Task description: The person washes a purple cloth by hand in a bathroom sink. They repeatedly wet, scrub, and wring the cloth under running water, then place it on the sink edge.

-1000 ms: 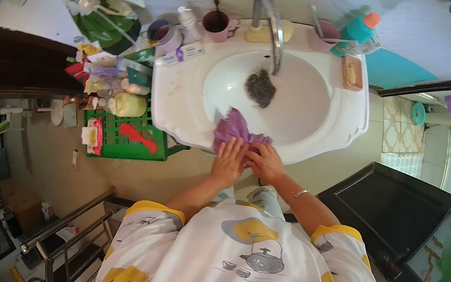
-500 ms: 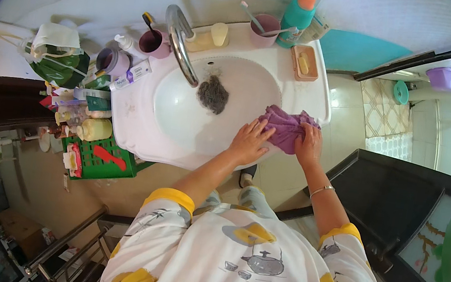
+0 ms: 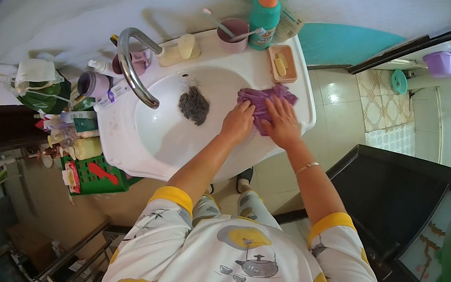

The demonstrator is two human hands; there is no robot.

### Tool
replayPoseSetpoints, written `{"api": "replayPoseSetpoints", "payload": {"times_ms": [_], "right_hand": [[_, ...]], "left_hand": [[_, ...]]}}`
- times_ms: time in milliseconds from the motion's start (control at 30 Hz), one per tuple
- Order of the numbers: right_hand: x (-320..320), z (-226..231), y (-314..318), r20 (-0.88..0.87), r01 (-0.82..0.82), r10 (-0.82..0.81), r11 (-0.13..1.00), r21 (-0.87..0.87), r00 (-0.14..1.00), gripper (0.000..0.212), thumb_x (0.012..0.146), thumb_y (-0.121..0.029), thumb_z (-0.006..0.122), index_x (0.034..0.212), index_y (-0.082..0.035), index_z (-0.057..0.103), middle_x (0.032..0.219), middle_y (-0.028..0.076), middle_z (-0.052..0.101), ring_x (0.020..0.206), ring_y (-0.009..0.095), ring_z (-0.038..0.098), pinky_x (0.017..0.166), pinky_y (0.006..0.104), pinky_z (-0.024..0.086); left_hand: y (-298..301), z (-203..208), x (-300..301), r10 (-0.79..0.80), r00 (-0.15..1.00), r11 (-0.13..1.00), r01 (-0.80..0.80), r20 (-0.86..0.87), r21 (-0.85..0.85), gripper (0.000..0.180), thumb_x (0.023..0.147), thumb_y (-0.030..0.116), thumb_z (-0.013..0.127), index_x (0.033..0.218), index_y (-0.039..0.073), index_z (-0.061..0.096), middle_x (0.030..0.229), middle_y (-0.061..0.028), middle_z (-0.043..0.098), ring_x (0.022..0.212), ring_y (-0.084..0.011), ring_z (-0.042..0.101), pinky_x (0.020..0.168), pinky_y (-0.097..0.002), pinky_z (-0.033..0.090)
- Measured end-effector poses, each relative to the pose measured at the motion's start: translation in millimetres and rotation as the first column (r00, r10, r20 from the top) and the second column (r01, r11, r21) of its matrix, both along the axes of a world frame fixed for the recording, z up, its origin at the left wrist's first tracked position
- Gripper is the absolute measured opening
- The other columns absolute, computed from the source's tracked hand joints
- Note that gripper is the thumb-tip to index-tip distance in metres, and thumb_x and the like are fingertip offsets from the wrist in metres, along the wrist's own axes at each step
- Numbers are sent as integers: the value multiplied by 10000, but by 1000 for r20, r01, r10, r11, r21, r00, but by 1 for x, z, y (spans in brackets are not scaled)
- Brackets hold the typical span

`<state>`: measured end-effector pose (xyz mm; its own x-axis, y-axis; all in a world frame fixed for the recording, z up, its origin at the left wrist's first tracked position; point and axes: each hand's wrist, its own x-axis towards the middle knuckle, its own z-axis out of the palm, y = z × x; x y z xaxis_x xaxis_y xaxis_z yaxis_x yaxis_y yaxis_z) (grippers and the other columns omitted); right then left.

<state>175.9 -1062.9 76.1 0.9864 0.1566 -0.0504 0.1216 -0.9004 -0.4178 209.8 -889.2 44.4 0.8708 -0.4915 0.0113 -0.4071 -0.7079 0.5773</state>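
Observation:
A crumpled purple cloth (image 3: 257, 100) lies on the right rim of the white washbasin (image 3: 148, 129). My left hand (image 3: 238, 122) has its fingers curled on the cloth's near left edge. Beside it, my right hand (image 3: 283, 124) presses on the cloth with fingers stretched over it. The cloth's underside is hidden. A dark grey scouring pad (image 3: 193, 105) rests in the bowl near the drain, left of both hands. The chrome faucet (image 3: 131, 67) arches over the bowl's left part.
Behind the cloth are a soap dish (image 3: 282, 64), a teal bottle with an orange cap (image 3: 264, 20) and a toothbrush cup (image 3: 233, 36). Toiletries crowd the left side, above a green basket (image 3: 104, 181). A black door panel (image 3: 383, 189) stands to the right.
The cloth has shifted back along the rim, toward the soap dish. My left fingers have curled in on its edge, while my right hand has gone from grasping it to lying spread on top.

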Motion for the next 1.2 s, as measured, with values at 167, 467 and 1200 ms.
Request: {"api": "replayPoseSetpoints", "payload": {"times_ms": [167, 467, 1200], "right_hand": [[-26, -7, -59, 88, 141, -134, 987, -77, 987, 644, 782, -323, 598, 1328, -76, 364, 1370, 151, 350, 1283, 332, 281, 1070, 423, 211], [-116, 11, -1, 10, 87, -87, 996, -26, 996, 519, 751, -222, 627, 1242, -128, 490, 1311, 102, 426, 1227, 312, 362, 1030, 415, 287], [-100, 184, 104, 15, 401, -481, 747, 531, 876, 224, 806, -230, 648, 920, -44, 599, 715, 38, 600, 617, 139, 537, 593, 255, 446]], "left_hand": [[-35, 36, -16, -253, 963, 964, 258, 90, -56, 424, 762, 79, 553, 1184, 73, 514, 1202, -132, 496, 1092, -295, 461, 945, -386, 380], [20, 36, -61, -293, 949, 948, 304, -113, 93, 288, 708, 46, 537, 988, 83, 593, 970, -74, 580, 935, -289, 525, 834, -396, 420], [87, 148, -6, 237, 934, 823, -47, 268, -566, 178, 819, 160, 546, 950, 80, 635, 929, -131, 581, 935, -291, 525, 814, -404, 415]]}}
